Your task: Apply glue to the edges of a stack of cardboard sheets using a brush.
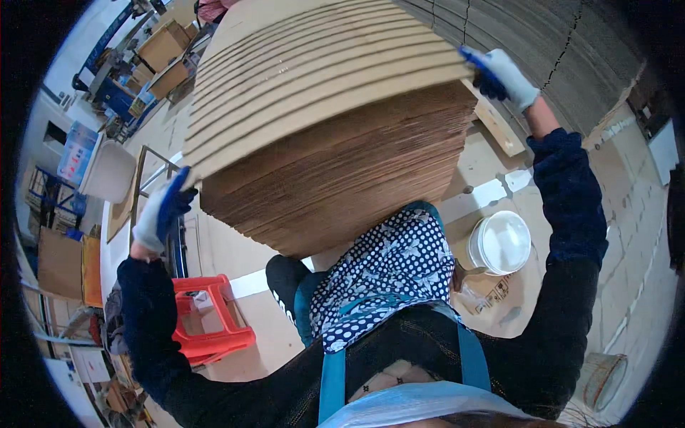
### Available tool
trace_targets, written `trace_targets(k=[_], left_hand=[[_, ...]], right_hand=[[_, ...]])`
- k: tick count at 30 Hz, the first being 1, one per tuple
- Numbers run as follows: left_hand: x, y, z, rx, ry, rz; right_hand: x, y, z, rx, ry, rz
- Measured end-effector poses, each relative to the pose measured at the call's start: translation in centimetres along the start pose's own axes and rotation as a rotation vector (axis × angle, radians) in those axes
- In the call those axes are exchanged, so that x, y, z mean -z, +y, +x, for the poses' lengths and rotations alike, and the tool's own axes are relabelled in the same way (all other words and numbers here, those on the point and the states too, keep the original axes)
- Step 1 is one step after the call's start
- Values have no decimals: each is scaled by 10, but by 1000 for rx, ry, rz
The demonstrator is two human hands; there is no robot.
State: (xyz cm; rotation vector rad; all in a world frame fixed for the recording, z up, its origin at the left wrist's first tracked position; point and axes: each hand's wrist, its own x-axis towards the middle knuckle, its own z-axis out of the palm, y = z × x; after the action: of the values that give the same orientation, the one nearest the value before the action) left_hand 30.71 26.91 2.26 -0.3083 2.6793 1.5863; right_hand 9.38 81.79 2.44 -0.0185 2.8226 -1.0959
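Observation:
A tall stack of brown cardboard sheets (342,171) fills the middle in front of me, its cut edges facing me. Across its top the upper cardboard sheets (321,107) are fanned out in stepped rows. My left hand (160,214), in a white and blue glove, grips the near left corner of the top sheets. At the right corner my right hand (508,78), gloved the same way, closes on the sheets' edge, thumb above and the other fingers lower. Both arms are spread wide around the stack.
By my left side stands a red plastic stool (210,321). A white bucket (501,242) sits on the floor at right, near a wooden plank (496,125). Grey stacked sheets (542,43) rise at the far right. A clear tub (110,171) and cardboard boxes (164,46) are at left.

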Motion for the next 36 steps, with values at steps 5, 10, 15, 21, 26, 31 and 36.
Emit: trace_targets(k=[5,10,15,21,26,31,36], left_hand=[[0,-43,6,-15,104,-337],[-16,-49,22,-60,131,-241],[-19,-71,52,-99,260,-91],[-22,-73,51,-175,419,109],[-24,-67,53,-185,379,50],[-47,-55,41,-242,575,271],[-46,-66,38,-287,639,299]], right_hand=[[-53,34,25,154,123,734],[-68,66,56,411,558,-198],[-82,34,55,389,615,-628],[-84,22,50,223,551,-542],[-84,48,69,390,629,-575],[-83,48,70,279,668,-530],[-86,45,65,257,744,-471]])
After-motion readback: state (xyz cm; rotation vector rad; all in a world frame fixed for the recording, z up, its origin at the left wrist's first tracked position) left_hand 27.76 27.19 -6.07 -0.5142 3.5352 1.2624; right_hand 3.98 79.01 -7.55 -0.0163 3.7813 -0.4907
